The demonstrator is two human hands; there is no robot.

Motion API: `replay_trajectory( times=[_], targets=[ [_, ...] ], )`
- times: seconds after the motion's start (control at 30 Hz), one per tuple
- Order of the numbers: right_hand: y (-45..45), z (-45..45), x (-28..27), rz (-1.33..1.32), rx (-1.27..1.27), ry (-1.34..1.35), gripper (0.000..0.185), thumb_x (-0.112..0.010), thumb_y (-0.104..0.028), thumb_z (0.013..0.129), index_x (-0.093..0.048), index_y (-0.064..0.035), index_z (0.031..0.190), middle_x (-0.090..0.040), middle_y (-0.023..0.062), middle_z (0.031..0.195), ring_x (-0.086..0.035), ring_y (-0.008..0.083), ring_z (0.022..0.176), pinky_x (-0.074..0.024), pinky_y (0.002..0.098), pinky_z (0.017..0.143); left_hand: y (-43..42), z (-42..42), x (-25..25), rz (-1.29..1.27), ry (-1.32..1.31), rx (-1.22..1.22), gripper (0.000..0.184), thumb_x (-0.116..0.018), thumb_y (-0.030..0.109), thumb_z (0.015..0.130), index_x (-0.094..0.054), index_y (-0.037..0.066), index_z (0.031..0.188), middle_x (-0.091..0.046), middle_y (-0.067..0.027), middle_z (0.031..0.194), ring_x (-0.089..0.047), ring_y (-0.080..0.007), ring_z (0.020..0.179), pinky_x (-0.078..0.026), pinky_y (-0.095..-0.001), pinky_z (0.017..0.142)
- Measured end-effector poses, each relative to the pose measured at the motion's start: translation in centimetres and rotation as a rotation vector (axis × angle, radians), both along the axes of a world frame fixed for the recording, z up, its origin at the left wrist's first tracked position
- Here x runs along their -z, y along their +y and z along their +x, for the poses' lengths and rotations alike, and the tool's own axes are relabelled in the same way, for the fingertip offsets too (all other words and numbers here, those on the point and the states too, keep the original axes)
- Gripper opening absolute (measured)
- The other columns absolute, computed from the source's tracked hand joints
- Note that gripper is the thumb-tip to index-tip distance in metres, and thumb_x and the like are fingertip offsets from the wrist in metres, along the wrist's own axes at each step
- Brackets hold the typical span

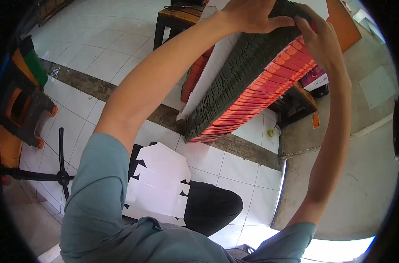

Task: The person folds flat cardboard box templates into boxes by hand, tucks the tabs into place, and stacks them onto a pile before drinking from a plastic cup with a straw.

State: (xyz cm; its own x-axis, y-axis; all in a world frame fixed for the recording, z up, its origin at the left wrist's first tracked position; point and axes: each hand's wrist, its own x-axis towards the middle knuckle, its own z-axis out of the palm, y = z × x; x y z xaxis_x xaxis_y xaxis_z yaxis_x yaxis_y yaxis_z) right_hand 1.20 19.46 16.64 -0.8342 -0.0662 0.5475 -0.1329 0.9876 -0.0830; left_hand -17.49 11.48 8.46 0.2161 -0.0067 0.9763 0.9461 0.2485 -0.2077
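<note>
A tall, leaning stack of folded cardboard cartons [247,105] rises from the floor ahead of me, with red printed faces and dark green edges. At its top, my left hand [254,15] has its thumb pressed on the dark uppermost carton [287,9]; its other fingers are partly cut off by the frame. My right hand [321,37] grips the same carton from the right, thumb and fingers bent around its edge. Across my lap lies a white die-cut cardboard blank [158,184], flat, with notched sides.
Behind the stack is a wooden stool [180,17] with a dark cable on it. A plastic step stool [22,107] and a black stand base [63,177] are at left. To the right are a purple-and-white box [314,79], a small green-tinged cup [271,131] and a grey wall [335,175].
</note>
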Motion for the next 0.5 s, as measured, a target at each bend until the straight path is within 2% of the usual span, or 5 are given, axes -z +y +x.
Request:
replay_trajectory(
  times=[0.13,0.23,0.33,0.43,0.5],
  targets=[
    [0.5,0.6,0.7,0.115,-0.035,0.257,0.019,-0.054,-0.014,0.083,-0.056,0.0043,0.088,-0.056,0.0198,0.073,-0.053,0.0319,0.070,-0.0427,0.0452,0.070,-0.7,2.9,0.2,-0.135,-0.062,-0.024,0.079,-0.044,0.072,0.090,-0.049,0.002,0.125,-0.049,-0.0188,0.104,-0.044,-0.0294,0.096,-0.032,-0.0470,0.084],
    [13.7,-3.3,-2.5,0.022,-0.200,0.304,0.042,-0.039,-0.034,0.102,-0.065,-0.0016,0.111,-0.066,0.0138,0.104,-0.062,0.0223,0.095,-0.0467,0.0347,0.086,0.0,4.1,1.1,-0.169,-0.313,0.020,0.079,-0.044,0.071,0.091,-0.047,0.001,0.128,-0.044,-0.0250,0.120,-0.042,-0.0348,0.112,-0.032,-0.0513,0.092],
    [19.0,-4.4,-2.2,-0.370,-0.302,0.617,0.058,-0.043,-0.051,0.100,-0.062,-0.0006,0.120,-0.068,0.0128,0.114,-0.065,0.0225,0.088,-0.0486,0.0372,0.080,2.2,4.9,1.7,0.042,-0.389,0.165,0.081,-0.046,0.069,0.091,-0.043,0.001,0.133,-0.036,-0.0293,0.131,-0.036,-0.0413,0.122,-0.028,-0.0564,0.101],
    [19.6,-6.1,0.7,-1.170,-0.651,0.139,0.067,-0.035,-0.055,0.101,-0.053,0.0000,0.133,-0.061,0.0135,0.130,-0.065,0.0243,0.106,-0.0476,0.0382,0.094,2.8,6.5,1.7,0.067,-0.463,0.278,0.082,-0.049,0.068,0.090,-0.040,0.001,0.136,-0.034,-0.0296,0.133,-0.033,-0.0446,0.127,-0.024,-0.0600,0.106],
    [16.3,-6.2,3.3,-1.420,-0.519,0.102,0.068,-0.035,-0.056,0.101,-0.047,-0.0004,0.138,-0.058,0.0130,0.134,-0.061,0.0245,0.116,-0.0462,0.0377,0.101,3.2,6.7,1.6,0.067,-0.378,0.351,0.082,-0.050,0.066,0.090,-0.037,0.001,0.139,-0.035,-0.0304,0.133,-0.034,-0.0452,0.126,-0.027,-0.0601,0.104]
  ],
)
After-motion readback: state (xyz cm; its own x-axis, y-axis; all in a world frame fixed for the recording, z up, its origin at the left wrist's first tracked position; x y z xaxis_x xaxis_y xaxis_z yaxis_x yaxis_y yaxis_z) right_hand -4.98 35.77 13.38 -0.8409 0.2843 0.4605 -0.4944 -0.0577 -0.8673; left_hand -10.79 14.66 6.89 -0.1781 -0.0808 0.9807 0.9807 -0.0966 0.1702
